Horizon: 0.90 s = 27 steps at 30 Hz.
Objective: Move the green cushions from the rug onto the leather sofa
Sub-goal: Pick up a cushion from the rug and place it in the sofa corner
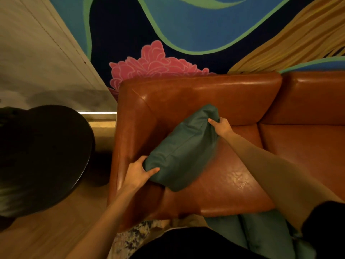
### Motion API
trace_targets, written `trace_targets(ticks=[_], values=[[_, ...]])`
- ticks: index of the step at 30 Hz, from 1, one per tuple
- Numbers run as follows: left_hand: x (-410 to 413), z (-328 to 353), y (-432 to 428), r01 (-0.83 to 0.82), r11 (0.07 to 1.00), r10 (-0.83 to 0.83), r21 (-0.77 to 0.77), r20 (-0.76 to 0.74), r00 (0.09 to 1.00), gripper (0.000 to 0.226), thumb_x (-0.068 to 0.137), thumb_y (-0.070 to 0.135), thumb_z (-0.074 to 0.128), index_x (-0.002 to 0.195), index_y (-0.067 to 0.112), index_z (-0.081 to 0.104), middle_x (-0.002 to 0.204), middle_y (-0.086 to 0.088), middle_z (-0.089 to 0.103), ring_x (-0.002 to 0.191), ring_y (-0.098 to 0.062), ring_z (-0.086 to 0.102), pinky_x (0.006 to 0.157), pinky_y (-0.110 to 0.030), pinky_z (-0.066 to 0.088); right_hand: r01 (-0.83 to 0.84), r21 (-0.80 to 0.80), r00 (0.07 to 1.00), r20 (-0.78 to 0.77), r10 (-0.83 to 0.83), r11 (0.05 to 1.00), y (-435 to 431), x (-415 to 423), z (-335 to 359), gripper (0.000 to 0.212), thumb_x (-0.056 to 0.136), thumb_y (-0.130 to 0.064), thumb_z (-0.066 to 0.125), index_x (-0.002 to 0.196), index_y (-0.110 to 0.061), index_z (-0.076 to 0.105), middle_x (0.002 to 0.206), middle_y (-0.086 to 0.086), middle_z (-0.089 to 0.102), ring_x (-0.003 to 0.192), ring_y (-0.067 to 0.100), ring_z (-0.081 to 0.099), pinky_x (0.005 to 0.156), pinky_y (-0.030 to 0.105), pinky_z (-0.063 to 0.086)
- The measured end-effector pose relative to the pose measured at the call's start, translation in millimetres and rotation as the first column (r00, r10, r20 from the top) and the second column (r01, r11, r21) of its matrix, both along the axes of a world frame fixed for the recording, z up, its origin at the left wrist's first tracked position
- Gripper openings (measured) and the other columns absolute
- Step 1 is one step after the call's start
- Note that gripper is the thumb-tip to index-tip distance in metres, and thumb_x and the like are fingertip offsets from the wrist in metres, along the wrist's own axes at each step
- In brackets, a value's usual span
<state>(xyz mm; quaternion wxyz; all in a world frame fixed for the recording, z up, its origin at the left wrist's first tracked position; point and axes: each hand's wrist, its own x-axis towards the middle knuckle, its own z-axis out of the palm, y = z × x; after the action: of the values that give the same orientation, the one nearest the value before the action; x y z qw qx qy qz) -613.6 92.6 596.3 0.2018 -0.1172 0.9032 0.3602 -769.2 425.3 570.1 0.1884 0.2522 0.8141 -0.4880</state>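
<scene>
Wall: painted mural (186, 25) in dark navy with blue fields edged in green bands; a pink flower (153, 60) low at centre; yellow strands (298, 40) at the right.
Left wall: pale panel (37, 53) with fine dotted seams, greyer toward its foot.
Light: thin bright strip (97, 113) along the base of the left wall.
Furniture: tan leather sofa (205, 94) against the mural; round dark table (46, 156) beside its left arm.
Floor: light wood boards (56, 230); speckled rug (134, 238) at the sofa's front edge.

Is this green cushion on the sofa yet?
The cushion is over the sofa seat, held at both ends by left hand and right hand. Resting on it? Cannot tell.
</scene>
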Motion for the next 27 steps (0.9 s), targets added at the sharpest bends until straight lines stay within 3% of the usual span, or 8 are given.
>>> trace_targets(ticks=[5, 7, 11, 15, 19, 21, 24, 27], values=[[-21, -2, 5, 0.029, 0.996, -0.033, -0.090, -0.035, 0.999, 0.072, 0.060, 0.073, 0.060, 0.105, 0.017, 0.062, 0.101, -0.003, 0.066, 0.095, -0.023, 0.063, 0.081, -0.036, 0.051, -0.065, -0.038, 0.998, 0.012, 0.065, 0.997, -5, -44, -8, 0.044, 0.090, -0.040, 0.063, 0.122, -0.008, 0.062, 0.123, 0.013, 0.065, 0.114, 0.034, 0.061, 0.098, 0.047, 0.049], [-22, -2, 5, 0.016, 0.993, -0.019, -0.116, -0.025, 1.000, 0.072, 0.059, 0.075, 0.054, 0.103, 0.019, 0.061, 0.099, -0.001, 0.064, 0.093, -0.023, 0.061, 0.079, -0.039, 0.050, -0.113, -0.042, 0.994, 0.007, 0.114, 0.993, -15, -60, -10, 0.047, 0.091, -0.039, 0.063, 0.125, -0.007, 0.060, 0.125, 0.012, 0.064, 0.115, 0.032, 0.060, 0.099, 0.045, 0.049], [-15, -1, 1, -0.046, 0.992, 0.046, -0.113, -0.006, 0.999, 0.051, 0.068, 0.069, 0.061, 0.094, 0.024, 0.057, 0.089, 0.007, 0.064, 0.084, -0.015, 0.062, 0.073, -0.036, 0.050, -0.186, -0.087, 0.983, -0.021, 0.185, 0.979, -42, -88, -7, 0.049, 0.087, -0.039, 0.067, 0.124, -0.008, 0.062, 0.122, 0.012, 0.066, 0.113, 0.031, 0.062, 0.097, 0.044, 0.050], [-14, -5, -11, -0.160, 0.981, 0.163, -0.107, 0.025, 0.986, 0.047, 0.075, 0.051, 0.071, 0.109, 0.020, 0.060, 0.106, 0.001, 0.066, 0.097, -0.017, 0.062, 0.083, -0.036, 0.051, -0.271, -0.139, 0.963, -0.034, 0.269, 0.952, -72, -113, -24, 0.056, 0.078, -0.044, 0.074, 0.121, -0.009, 0.064, 0.118, 0.008, 0.069, 0.109, 0.026, 0.065, 0.097, 0.042, 0.051], [-21, -10, -18, -0.214, 0.972, 0.221, -0.096, 0.067, 0.973, 0.072, 0.074, 0.043, 0.075, 0.135, 0.017, 0.046, 0.133, -0.007, 0.055, 0.119, -0.022, 0.054, 0.100, -0.039, 0.045, -0.260, -0.233, 0.965, -0.034, 0.260, 0.937, -73, -157, -130, 0.102, 0.041, -0.070, 0.076, 0.126, -0.017, 0.061, 0.121, 0.004, 0.069, 0.109, 0.025, 0.066, 0.096, 0.044, 0.053], [-28, -12, -14, -0.223, 0.965, 0.236, -0.138, 0.091, 0.967, 0.077, 0.076, 0.035, 0.074, 0.142, 0.016, 0.038, 0.142, -0.011, 0.045, 0.128, -0.026, 0.047, 0.107, -0.039, 0.040, -0.238, -0.256, 0.971, -0.031, 0.238, 0.937, -73, -162, -151, 0.099, 0.042, -0.067, 0.075, 0.128, -0.020, 0.060, 0.122, 0.003, 0.068, 0.110, 0.024, 0.066, 0.097, 0.044, 0.053], [-39, -10, 1, -0.213, 0.954, 0.233, -0.212, 0.073, 0.970, 0.087, 0.076, 0.033, 0.064, 0.149, 0.032, 0.017, 0.156, -0.004, 0.022, 0.141, -0.031, 0.029, 0.114, -0.051, 0.029, -0.206, -0.192, 0.978, -0.055, 0.199, 0.960, -78, -133, -94, 0.079, 0.063, -0.048, 0.076, 0.132, -0.018, 0.057, 0.131, 0.003, 0.062, 0.118, 0.023, 0.060, 0.103, 0.042, 0.048], [-45, 1, 27, -0.179, 0.942, 0.183, -0.285, -0.011, 0.983, 0.081, 0.077, 0.027, 0.064, 0.148, 0.031, 0.024, 0.156, 0.004, 0.019, 0.143, -0.028, 0.022, 0.116, -0.054, 0.013, -0.232, -0.136, 0.972, -0.061, 0.226, 0.963, -76, -98, -46, 0.056, 0.082, -0.020, 0.073, 0.133, -0.010, 0.054, 0.131, 0.008, 0.057, 0.122, 0.024, 0.054, 0.106, 0.038, 0.044]])
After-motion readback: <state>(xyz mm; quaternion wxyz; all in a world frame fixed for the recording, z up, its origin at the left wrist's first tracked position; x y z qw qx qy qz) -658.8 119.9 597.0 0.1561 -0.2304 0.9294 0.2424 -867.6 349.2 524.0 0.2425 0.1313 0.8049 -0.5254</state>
